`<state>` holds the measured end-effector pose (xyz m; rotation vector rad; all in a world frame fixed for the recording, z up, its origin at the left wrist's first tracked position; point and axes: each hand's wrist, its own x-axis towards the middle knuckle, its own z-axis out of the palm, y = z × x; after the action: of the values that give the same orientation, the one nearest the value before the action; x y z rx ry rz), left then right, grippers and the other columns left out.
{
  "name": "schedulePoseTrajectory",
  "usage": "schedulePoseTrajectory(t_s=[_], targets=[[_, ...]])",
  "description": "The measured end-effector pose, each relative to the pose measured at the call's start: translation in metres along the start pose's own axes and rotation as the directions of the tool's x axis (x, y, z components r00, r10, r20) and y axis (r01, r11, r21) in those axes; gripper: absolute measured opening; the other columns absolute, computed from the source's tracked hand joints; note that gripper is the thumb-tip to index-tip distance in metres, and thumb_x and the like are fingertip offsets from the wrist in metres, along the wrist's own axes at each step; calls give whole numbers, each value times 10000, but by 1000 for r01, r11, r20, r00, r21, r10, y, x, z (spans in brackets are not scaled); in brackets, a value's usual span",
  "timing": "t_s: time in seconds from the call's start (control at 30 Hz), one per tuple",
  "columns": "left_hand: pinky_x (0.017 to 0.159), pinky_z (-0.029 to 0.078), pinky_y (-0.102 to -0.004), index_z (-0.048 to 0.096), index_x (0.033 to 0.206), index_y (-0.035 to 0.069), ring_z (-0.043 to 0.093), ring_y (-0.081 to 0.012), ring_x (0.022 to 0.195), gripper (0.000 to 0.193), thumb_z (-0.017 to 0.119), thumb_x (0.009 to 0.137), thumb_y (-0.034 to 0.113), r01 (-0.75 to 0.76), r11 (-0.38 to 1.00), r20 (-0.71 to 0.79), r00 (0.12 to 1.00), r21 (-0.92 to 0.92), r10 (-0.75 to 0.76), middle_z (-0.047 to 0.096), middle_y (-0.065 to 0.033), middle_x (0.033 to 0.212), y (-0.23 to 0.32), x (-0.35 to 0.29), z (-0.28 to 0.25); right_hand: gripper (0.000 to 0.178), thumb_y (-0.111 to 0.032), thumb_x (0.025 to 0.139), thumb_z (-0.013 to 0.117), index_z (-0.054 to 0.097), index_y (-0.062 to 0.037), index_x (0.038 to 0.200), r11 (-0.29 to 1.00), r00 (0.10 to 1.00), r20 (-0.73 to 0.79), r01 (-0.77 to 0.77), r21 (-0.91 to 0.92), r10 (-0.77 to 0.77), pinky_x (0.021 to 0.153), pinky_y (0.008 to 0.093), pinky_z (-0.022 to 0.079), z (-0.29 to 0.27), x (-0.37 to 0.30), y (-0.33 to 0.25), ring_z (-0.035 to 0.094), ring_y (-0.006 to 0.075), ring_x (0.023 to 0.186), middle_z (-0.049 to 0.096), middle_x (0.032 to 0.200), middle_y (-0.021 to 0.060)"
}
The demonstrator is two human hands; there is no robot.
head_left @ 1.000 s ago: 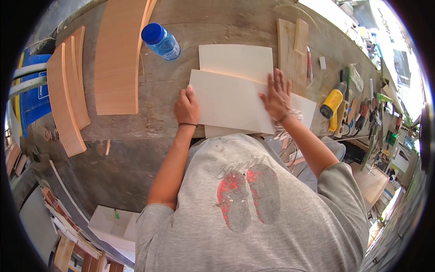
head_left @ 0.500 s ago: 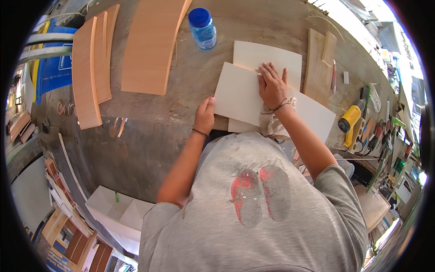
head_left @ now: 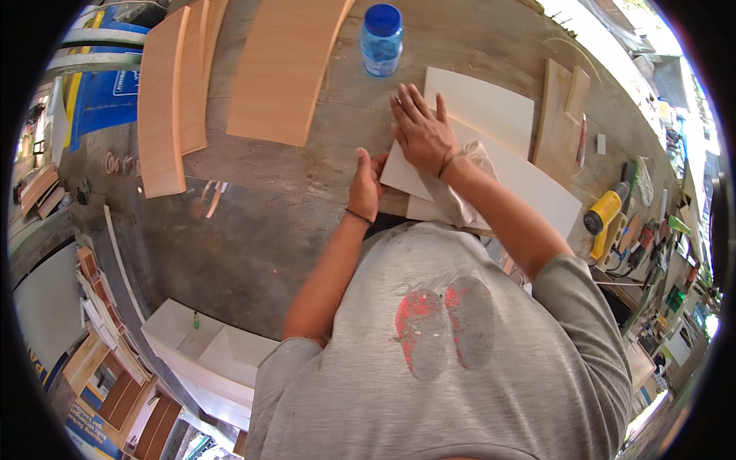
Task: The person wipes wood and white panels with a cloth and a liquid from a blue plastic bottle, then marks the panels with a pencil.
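A white rectangular board (head_left: 529, 172) lies at a slant across a second white board (head_left: 491, 100) on the workbench. My left hand (head_left: 368, 185) holds the slanted board at its left edge, thumb up and fingers curled at the rim. My right hand (head_left: 424, 134) rests flat near the same board's far left corner, its fingers stretched out and reaching past the edge. Beneath my right wrist a crumpled off-white cloth (head_left: 456, 201) lies on the board. Another pale edge shows under the boards near my body.
A blue-lidded clear jar (head_left: 382, 46) stands beyond my right hand. Wood-toned panels (head_left: 280, 77) lie to the left. Right of the boards are wooden strips (head_left: 552, 115) and a yellow-and-black power tool (head_left: 606, 208). A white open box (head_left: 222, 345) stands lower left.
My right hand has slid left over the board to its far left corner. My left hand stays at the left edge, its thumb now raised. The whole view has shifted slightly.
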<state>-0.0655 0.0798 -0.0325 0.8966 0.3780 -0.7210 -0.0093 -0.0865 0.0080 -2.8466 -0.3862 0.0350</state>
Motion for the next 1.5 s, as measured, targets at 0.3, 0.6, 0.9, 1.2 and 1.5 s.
schedulePoseTrajectory(t_s=[0.3, 0.6, 0.9, 1.2, 1.5], targets=[[1075, 309, -306, 444, 1352, -10, 385, -187, 1315, 666, 263, 1007, 530, 27, 959, 57, 997, 282, -44, 436, -116, 1409, -5, 4, -8, 557, -290, 923, 451, 361, -52, 1418, 999, 999, -36, -37, -23, 36, 1108, 620, 145, 5, -5, -2, 198, 277, 1435, 299, 1511, 138], [1108, 264, -311, 313, 1416, -66, 338, -201, 1343, 739, 264, 1002, 544, -158, 857, 2, 984, 490, 180, 356, -140, 1466, -5, -3, 15, 563, -266, 905, 456, 370, -65, 1423, 1000, 998, 60, -5, 20, 4, 1106, 622, 126, 2, -46, -30, 180, 280, 1442, 295, 1518, 124], [1102, 289, -309, 256, 1462, -8, 346, -200, 1341, 783, 265, 974, 605, -170, 909, 50, 985, 380, 163, 334, -108, 1481, 1, -1, 45, 556, -225, 895, 458, 370, -76, 1423, 978, 980, -92, -163, 127, 175, 1121, 610, 106, 16, -80, -53, 225, 240, 1432, 343, 1500, 102], [701, 478, -303, 617, 970, -26, 580, -127, 769, 387, 551, 942, 355, -20, 413, -14, 997, 910, 80, 638, -75, 830, 1, 1, 1, 537, -111, 851, 466, 441, -88, 1387, 903, 901, -215, -410, -130, 378, 1109, 637, -11, 31, -255, 8, 189, 213, 1449, 374, 1489, 92], [735, 477, -361, 596, 964, 6, 605, -253, 812, 311, 633, 871, 301, -317, -101, 332, 889, 943, 315, 637, -127, 888, 10, -15, 14, 215, -95, 957, 474, 545, -13, 1142, 362, 27, -367, -241, 901, 930, 783, 286, 476, 22, -296, -36, 625, 190, 910, 623, 1036, 120]])
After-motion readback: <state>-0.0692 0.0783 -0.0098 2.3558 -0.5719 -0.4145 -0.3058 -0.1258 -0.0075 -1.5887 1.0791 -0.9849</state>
